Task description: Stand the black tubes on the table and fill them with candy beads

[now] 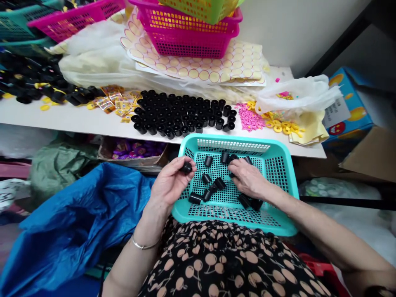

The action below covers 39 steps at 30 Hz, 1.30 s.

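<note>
A turquoise plastic basket (291,194) rests on my lap against the table edge, with several short black plastic cylinders (195,198) scattered on its mesh floor. My left hand (171,177) is over the basket's left rim, its fingers closed around one black plastic cylinder (186,167). Inside the basket, my right hand (249,177) reaches down among the cylinders near the far side. Its fingers are bent and pressed together at a dark piece, mostly hidden beneath them. On the table beyond, many similar black cylinders (185,111) stand upright in a tight block.
Pink beads (250,117) and yellow rings (281,127) lie on the white table (62,117) to the right of the block. Small printed packets (119,101) lie left of it. Stacked magenta baskets (192,41) stand behind. A blue plastic bag (89,218) hangs at lower left.
</note>
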Each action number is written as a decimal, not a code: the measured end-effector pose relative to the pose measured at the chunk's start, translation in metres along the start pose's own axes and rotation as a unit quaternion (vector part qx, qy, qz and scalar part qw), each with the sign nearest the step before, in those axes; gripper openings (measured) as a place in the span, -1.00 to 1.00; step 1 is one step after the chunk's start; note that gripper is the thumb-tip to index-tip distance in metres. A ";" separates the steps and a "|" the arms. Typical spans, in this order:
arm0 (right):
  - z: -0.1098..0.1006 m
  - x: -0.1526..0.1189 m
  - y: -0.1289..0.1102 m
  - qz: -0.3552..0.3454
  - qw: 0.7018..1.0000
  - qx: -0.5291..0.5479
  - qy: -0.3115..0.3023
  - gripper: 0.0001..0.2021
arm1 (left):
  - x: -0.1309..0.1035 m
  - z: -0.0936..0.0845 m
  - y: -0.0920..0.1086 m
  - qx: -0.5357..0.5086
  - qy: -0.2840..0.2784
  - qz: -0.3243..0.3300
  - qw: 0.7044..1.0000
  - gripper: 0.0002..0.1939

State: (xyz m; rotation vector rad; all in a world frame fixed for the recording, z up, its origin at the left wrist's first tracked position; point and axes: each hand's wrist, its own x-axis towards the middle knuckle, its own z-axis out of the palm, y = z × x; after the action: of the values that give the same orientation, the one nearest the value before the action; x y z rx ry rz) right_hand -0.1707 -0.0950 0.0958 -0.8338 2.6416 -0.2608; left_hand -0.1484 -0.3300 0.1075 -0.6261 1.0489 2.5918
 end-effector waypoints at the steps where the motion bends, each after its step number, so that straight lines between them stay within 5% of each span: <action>1: 0.002 0.002 -0.003 -0.023 0.999 0.008 -0.022 -0.83 | -0.001 -0.002 0.004 0.011 -0.001 0.010 1.000 -0.91; 4: 0.004 0.010 -0.004 -0.046 0.995 0.000 -0.083 -0.78 | -0.003 -0.007 0.013 0.030 -0.002 0.028 0.999 -0.91; 7: -0.004 0.010 0.009 0.018 0.995 -0.038 -0.092 -0.80 | -0.005 -0.011 0.017 0.043 -0.008 0.042 0.998 -0.89; 12: -0.017 -0.012 0.033 0.106 0.982 -0.004 -0.159 -0.88 | -0.005 -0.014 0.014 0.056 -0.014 0.028 0.998 -0.88; 16: -0.003 -0.032 0.030 0.124 0.967 0.017 -0.220 -0.84 | -0.001 -0.011 0.009 0.070 -0.045 0.003 0.997 -0.89; 22: 0.018 -0.039 0.020 0.159 0.974 0.009 -0.159 -0.78 | 0.002 -0.002 -0.005 0.060 -0.062 -0.029 0.996 -0.90; 26: 0.014 -0.040 0.023 0.130 0.970 0.158 -0.130 -0.88 | -0.001 0.006 -0.020 0.040 -0.064 -0.036 0.997 -0.91; 30: 0.012 -0.041 0.024 0.089 0.931 0.341 -0.094 -0.88 | -0.005 0.010 -0.032 0.051 -0.093 -0.077 0.991 -0.94; 39: -0.001 -0.043 0.007 0.092 0.916 0.388 -0.042 -0.85 | 0.000 0.013 -0.047 0.075 -0.064 -0.091 0.991 -0.71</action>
State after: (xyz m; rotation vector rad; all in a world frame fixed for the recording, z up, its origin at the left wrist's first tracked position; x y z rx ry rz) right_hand -0.1421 -0.0638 0.1069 -0.3118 2.2004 -1.0969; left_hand -0.1331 -0.2879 0.0886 -0.4885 1.0782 2.3376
